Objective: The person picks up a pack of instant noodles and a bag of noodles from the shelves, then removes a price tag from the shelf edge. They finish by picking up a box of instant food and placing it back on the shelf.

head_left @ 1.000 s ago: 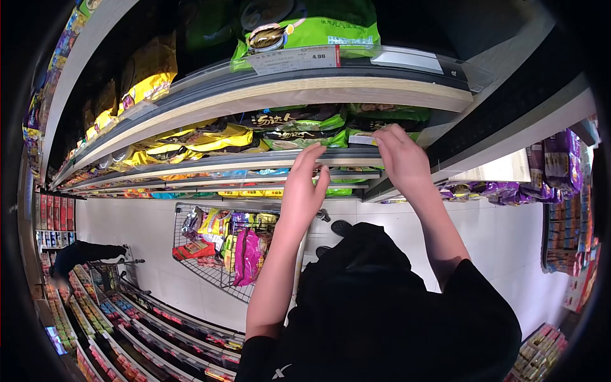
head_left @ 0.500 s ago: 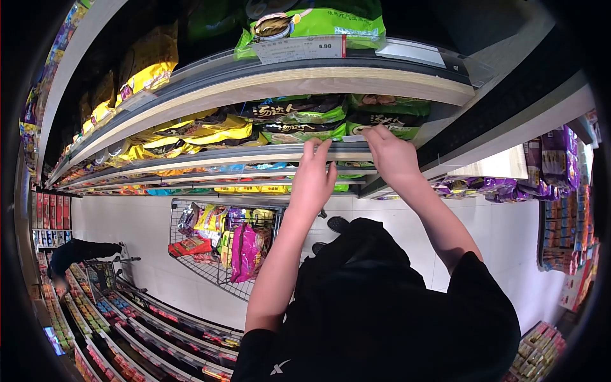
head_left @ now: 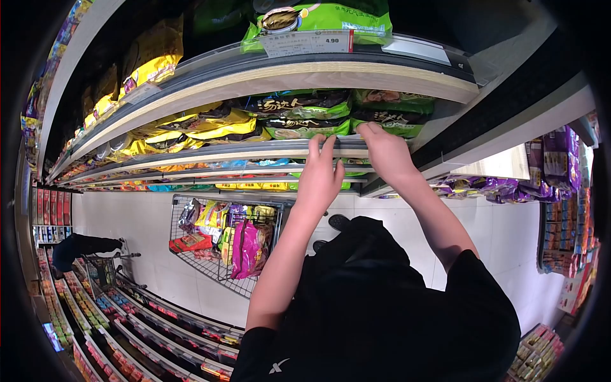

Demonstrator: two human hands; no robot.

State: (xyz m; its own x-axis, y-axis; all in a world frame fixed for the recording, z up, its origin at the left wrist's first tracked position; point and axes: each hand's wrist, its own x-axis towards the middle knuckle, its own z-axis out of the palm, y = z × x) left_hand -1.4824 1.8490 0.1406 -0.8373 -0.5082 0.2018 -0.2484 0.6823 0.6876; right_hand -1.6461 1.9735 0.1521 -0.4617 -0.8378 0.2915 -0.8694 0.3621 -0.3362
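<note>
Both my hands are at the front edge of a shelf point(head_left: 261, 151). My left hand point(head_left: 321, 173) rests its fingertips on that edge, index and middle fingers apart, with nothing visible in them. Just to its right, my right hand point(head_left: 389, 153) has its fingers bent together at the label strip point(head_left: 349, 137); what they may grip is hidden. Behind the fingers lie stacked black-and-green noodle packs point(head_left: 305, 127). Another dark green pack point(head_left: 394, 120) sits behind my right hand, partly covered by it.
Yellow packs point(head_left: 216, 124) fill the shelf further left. Above, a wooden-edged shelf point(head_left: 286, 81) holds a bright green pack point(head_left: 324, 22) behind a price tag point(head_left: 305, 43). A loaded shopping cart point(head_left: 223, 274) stands below left. Another person point(head_left: 79, 249) bends near a cart across the aisle.
My hands stay at the shelf edge, with the right fingers shifted slightly left. The view has moved a little. The other person across the aisle has changed posture slightly.
</note>
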